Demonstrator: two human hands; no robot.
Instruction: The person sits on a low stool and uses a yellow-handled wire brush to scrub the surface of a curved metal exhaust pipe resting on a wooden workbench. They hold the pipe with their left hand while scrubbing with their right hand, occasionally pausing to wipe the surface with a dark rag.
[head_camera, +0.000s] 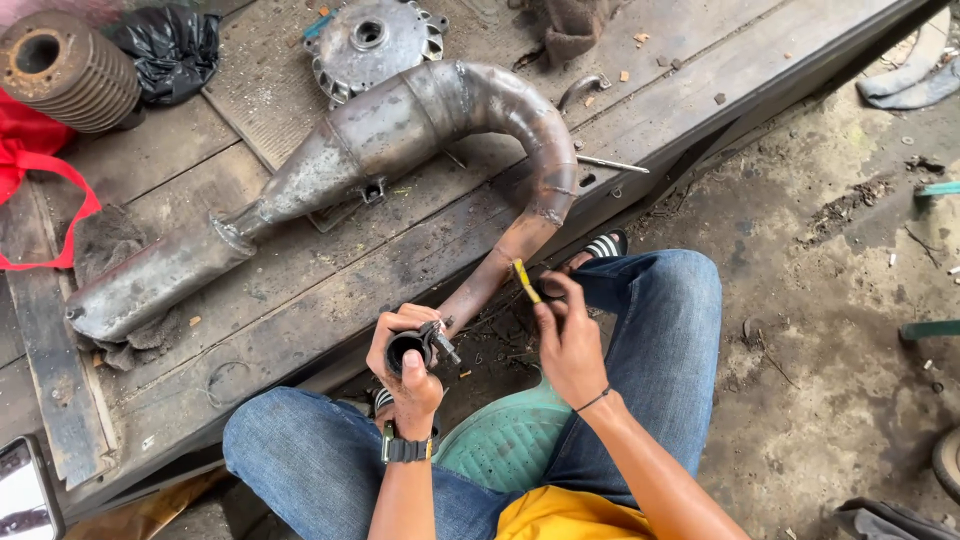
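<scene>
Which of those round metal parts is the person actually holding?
The small black ring-shaped part, gripped in the left hand. The ribbed rusty cylinder and the grey finned disc lie untouched on the wooden platform.

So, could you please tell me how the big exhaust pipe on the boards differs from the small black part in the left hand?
The exhaust pipe is long, curved and grey-brown with rust, lying across the wooden platform; the black rubber sleeve is short, dark and gripped by the left hand. The pipe swells wide at its middle; the sleeve fits within a fist. The right hand holds a thin yellow tool near the pipe's narrow end. Both are hollow and round.
</scene>
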